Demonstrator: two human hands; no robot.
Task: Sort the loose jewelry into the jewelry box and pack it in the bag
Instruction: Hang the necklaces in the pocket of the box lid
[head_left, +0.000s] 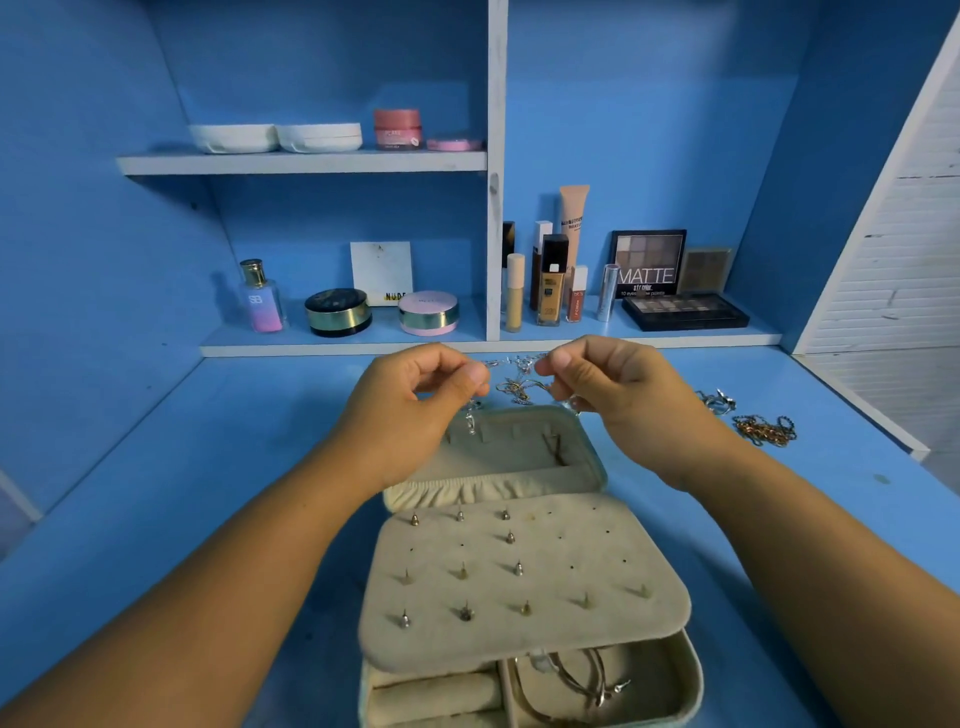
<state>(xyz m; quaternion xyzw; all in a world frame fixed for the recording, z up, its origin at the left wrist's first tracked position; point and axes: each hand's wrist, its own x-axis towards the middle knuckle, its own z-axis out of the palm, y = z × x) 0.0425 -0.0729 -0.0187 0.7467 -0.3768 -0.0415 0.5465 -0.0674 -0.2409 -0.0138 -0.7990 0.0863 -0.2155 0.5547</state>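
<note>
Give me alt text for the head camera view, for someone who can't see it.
The left hand and right hand pinch a silver chain above an open beige jewelry box on a blue desk. Earring studs sit in its panel; loose chains lie nearby, cosmetics on shelves.
</note>
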